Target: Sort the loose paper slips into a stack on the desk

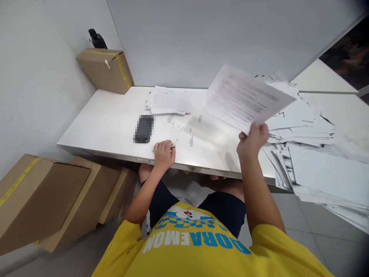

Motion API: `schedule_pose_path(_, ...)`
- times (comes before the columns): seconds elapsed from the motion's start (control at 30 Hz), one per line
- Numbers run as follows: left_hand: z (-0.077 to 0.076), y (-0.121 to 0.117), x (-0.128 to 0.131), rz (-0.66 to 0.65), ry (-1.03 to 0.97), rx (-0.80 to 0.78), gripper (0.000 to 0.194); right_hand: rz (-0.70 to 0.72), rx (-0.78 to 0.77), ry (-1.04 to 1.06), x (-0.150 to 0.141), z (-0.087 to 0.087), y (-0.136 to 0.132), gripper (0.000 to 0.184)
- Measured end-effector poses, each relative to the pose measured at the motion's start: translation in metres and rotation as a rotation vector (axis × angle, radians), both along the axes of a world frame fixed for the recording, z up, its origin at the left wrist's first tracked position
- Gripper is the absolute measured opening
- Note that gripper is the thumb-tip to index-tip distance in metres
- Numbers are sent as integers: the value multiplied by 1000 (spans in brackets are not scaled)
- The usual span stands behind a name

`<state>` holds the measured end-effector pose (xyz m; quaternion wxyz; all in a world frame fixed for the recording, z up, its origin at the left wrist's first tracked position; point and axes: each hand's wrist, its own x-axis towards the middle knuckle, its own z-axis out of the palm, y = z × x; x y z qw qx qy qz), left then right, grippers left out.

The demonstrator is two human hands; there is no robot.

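My right hand (253, 138) is closed on the lower edge of a printed sheet of paper (245, 98), which is lifted above the white table (213, 154) and tilted. Its printing is too blurred to read. At the table's front edge rests my left hand (163, 154), fingers curled round a small object that mostly hides beneath them; I cannot make out its kind. Just beyond this hand lies a dark, pixelated phone-like object (143, 129). A low stack of papers (168, 100) sits farther back, near the wall.
Loose piles of paper (300, 119) spread over the right side, with another stack (331, 173) jutting past the front edge. A cardboard box (105, 69) stands at the back left, a black bottle (97, 38) behind it. More cardboard boxes (43, 200) stand at lower left.
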<state>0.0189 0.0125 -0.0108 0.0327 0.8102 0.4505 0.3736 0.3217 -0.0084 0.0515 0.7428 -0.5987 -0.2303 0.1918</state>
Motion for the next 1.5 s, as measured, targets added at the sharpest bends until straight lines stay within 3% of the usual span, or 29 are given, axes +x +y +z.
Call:
schedule_pose_path(0.13, -3, -3, -1, 19, -5, 24, 18, 252, -63, -50, -24, 4, 91, 9)
schedule_pose_path(0.3, -5, -3, -3, 26, -12, 77, 18, 382, -218, -210, -83, -10, 176, 19)
schedule_pose_path(0.4, -6, 0, -6, 33, -9, 110, 17, 399, -249, -321, -103, -19, 199, 26)
schedule_pose_path(0.53, -2, 5, -8, 20, -1, 109, 15, 308, -259, -559, -101, -22, 200, 50)
schedule_pose_path(0.67, 1, 10, -10, 10, -15, 45, 16, 198, -388, -871, -76, -15, 169, 57)
schedule_pose_path(0.77, -4, 24, -10, 27, -39, 58, 19, 125, -400, -1000, -45, -10, 128, 58)
schedule_pose_path(0.9, -14, 38, -4, -6, -102, 64, 26, -52, -431, -1035, 16, -18, 24, 48)
schedule_pose_path(1.03, -12, 28, 1, 27, -140, 68, 27, -268, -852, -832, 90, -36, -99, 55)
schedule_pose_path(1.13, -9, 22, 5, 27, -151, 104, 24, -262, -1146, -774, 126, -45, -157, 70)
schedule_pose_path(1.27, -12, 25, 5, 19, -160, 90, 26, -280, -1146, -850, 134, -45, -182, 53)
schedule_pose_path(1.5, -23, 40, -4, -36, -106, 247, 32, -378, -952, -786, 134, -46, -185, 38)
